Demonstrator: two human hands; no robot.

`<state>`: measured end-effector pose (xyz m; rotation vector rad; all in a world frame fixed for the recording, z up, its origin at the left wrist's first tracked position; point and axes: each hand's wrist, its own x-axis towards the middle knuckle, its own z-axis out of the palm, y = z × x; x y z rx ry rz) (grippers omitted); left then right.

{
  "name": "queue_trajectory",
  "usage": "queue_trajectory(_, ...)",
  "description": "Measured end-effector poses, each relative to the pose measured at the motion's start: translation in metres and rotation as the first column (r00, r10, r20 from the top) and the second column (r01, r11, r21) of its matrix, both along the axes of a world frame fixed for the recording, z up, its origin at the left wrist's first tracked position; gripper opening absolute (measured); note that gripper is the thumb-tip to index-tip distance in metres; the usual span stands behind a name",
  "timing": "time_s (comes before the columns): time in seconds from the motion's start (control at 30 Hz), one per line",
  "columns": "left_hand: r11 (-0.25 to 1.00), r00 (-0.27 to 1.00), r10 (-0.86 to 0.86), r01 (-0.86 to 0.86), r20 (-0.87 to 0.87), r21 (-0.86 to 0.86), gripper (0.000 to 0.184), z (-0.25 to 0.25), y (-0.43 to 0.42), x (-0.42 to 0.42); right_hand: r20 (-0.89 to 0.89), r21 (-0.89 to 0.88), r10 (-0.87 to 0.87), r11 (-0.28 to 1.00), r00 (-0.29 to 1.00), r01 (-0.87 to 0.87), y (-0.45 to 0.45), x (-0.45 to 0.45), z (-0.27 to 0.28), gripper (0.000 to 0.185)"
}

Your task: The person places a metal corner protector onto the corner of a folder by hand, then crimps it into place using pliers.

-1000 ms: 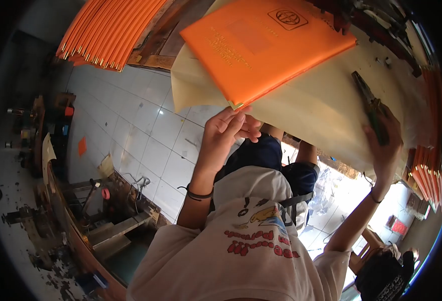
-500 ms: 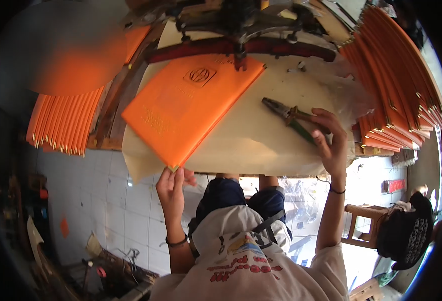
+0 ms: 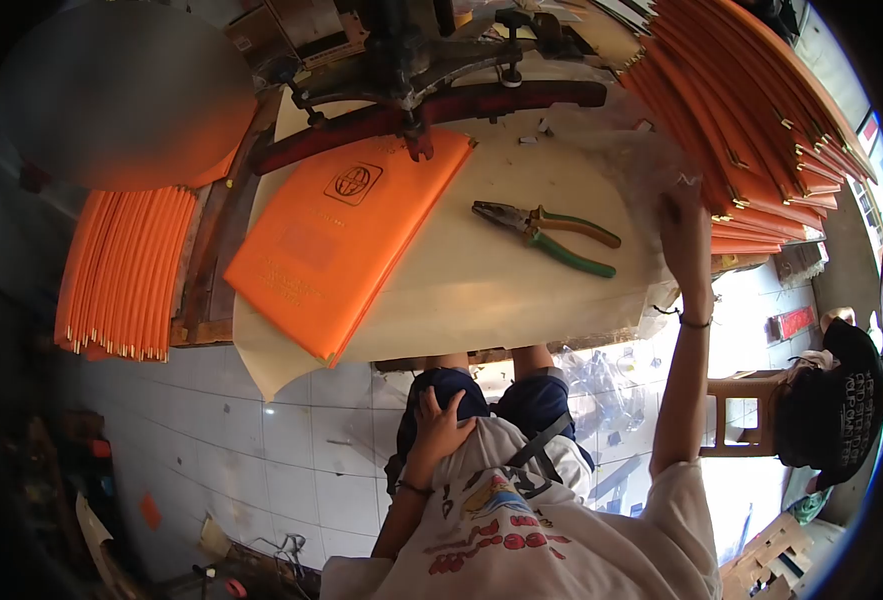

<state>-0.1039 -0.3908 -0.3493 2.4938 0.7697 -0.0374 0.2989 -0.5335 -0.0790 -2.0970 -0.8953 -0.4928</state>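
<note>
An orange folder (image 3: pixel 336 240) with a round black emblem and metal corners lies on the paper-covered table, partly beneath a dark red clamp-like bar (image 3: pixel 521 98). Pliers (image 3: pixel 551 238) with green and yellow handles rest on the paper to its right, their handles spread. My left hand (image 3: pixel 443 425) lies on my lap with its fingers apart, holding nothing. Beside crumpled clear plastic (image 3: pixel 626 150), my right hand (image 3: pixel 683 225) reaches over the table's right side. Its fingers are dark and unclear against the plastic.
Orange folders are stacked at the left (image 3: pixel 126 270) and at the right (image 3: pixel 751 130). Small metal pieces (image 3: pixel 528 140) lie near the bar. A person in black (image 3: pixel 831 410) is by a wooden stool (image 3: pixel 751 385) on the right. Clear plastic scraps litter the floor.
My right hand has let go of the pliers and moved right to the clear plastic. My left hand has left the folder's corner and come down to my lap. The view has shifted.
</note>
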Motion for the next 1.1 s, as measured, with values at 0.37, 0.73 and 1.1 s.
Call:
queue_trajectory(0.37, 0.997, 0.989, 0.017, -0.005, 0.144, -0.081, 0.064, -0.005, 0.011, -0.007, 0.122, -0.304, 0.069, 0.952, 0.990, -0.029, -0.003, 0.018, 0.000, 0.010)
queue_trajectory(0.73, 1.000, 0.985, -0.026, 0.025, 0.173, 0.005, 0.059, -0.007, 0.018, -0.005, 0.065, -0.168, -0.024, 0.985, 0.998, 0.035, -0.009, 0.000, -0.010, 0.015)
queue_trajectory(1.1, 0.803, 0.537, 0.040, 0.484, 0.842, -0.347, 0.018, 0.272, 0.018, 0.036, -0.095, -0.115, -0.176, 0.980, 0.980, 0.164, -0.010, -0.044, 0.008, 0.025)
